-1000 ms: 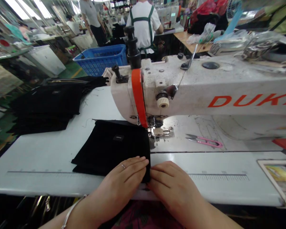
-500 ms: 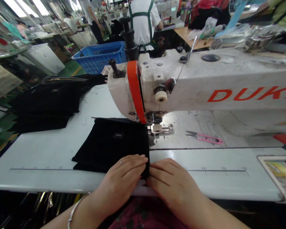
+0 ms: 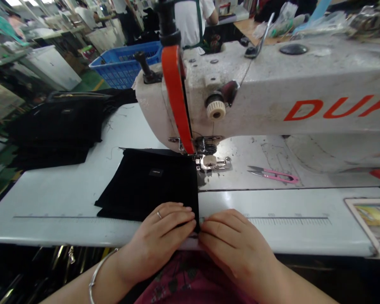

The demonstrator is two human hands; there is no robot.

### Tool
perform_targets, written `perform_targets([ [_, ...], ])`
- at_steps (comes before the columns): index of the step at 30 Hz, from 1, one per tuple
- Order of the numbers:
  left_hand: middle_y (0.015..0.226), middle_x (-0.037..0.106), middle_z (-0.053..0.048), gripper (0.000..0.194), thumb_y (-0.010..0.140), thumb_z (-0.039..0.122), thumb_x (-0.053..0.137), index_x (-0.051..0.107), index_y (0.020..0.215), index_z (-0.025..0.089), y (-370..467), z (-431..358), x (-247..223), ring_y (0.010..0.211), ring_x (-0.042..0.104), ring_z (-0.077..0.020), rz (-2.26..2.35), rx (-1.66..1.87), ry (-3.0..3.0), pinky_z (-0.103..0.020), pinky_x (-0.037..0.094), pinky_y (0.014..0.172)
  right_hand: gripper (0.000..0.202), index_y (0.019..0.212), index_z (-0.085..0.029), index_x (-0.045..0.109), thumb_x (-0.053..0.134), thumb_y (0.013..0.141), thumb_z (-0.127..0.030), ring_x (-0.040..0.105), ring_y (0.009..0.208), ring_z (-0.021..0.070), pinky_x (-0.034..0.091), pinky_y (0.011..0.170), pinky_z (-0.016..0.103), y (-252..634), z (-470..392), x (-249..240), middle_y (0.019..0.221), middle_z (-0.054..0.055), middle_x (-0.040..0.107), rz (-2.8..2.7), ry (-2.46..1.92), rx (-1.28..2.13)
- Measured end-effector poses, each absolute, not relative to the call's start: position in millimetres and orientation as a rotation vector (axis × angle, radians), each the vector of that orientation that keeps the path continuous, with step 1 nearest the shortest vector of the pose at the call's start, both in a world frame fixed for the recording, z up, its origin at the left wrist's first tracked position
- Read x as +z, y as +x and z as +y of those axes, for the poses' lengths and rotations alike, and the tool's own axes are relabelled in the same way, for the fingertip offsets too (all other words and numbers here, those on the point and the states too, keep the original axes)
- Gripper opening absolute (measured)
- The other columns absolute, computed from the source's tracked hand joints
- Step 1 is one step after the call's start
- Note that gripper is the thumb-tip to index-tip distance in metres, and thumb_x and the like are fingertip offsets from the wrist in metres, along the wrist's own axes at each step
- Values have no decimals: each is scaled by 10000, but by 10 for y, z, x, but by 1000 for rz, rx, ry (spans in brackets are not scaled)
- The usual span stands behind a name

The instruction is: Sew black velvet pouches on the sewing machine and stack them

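Note:
A black fabric piece (image 3: pixel 145 181) with a small dark label (image 3: pixel 156 172) lies layered on the sewing table, its right edge running up to the presser foot (image 3: pixel 209 161) of the sewing machine (image 3: pixel 259 101). Over its front right corner, my left hand (image 3: pixel 169 228) rests with fingers together, holding the fabric; the thumb is out of sight. My right hand (image 3: pixel 231 236) closes on the same edge from the right, its fingertips bent in against the fabric. Right of the foot are pink-handled thread snips (image 3: pixel 274 174).
A stack of black fabric pieces (image 3: pixel 55 131) sits on the table's left end. Behind the machine stands a blue plastic basket (image 3: pixel 120 65). A printed ruler scale (image 3: pixel 285 221) crosses the table near its front edge. A person in white (image 3: pixel 190 25) is beyond the machine.
The camera view has tilted and moved slightly closer, shifting the machine and table upward in the picture. Both hands stay at the same fabric edge, with the fabric still by the presser foot.

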State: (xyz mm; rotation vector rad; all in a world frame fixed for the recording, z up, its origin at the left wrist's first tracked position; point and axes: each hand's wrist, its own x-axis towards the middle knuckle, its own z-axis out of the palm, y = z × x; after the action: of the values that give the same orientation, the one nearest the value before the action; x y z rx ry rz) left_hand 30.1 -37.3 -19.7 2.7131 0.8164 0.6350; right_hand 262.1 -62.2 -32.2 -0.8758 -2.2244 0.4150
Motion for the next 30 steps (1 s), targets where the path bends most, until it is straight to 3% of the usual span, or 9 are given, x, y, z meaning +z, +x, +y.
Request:
perform_targets([
  [6,1135,677,-90,253,949,88,530,648,1156,171,295,-366,-201,1039,619,-206,849,610,2656,-401,534,944,126,885,-168,644,544,953,-130,574,839,177,487,785,333,2642,-674,-347,873,35,666,-2165,-975,527],
  [13,1100,698,-69,238,954,56,510,654,1105,169,293,-315,-213,1009,628,-183,790,720,2534,-397,527,933,159,994,-163,665,513,967,-125,591,892,178,513,819,334,2630,-649,-313,959,55,684,-2105,-1030,567],
  [18,1063,700,-65,183,950,56,516,652,1026,153,299,-297,-161,973,626,-164,767,697,2523,-350,529,911,247,1171,-164,643,478,988,-149,624,943,198,533,804,364,2625,-616,-312,1132,61,702,-2177,-925,444],
  [30,1080,713,-51,187,953,63,500,628,1060,147,272,-58,-123,1018,640,-143,612,650,2654,-298,509,964,263,1170,-147,656,474,981,-155,634,881,206,554,740,350,2641,-437,-323,1164,57,706,-2338,-835,330],
])
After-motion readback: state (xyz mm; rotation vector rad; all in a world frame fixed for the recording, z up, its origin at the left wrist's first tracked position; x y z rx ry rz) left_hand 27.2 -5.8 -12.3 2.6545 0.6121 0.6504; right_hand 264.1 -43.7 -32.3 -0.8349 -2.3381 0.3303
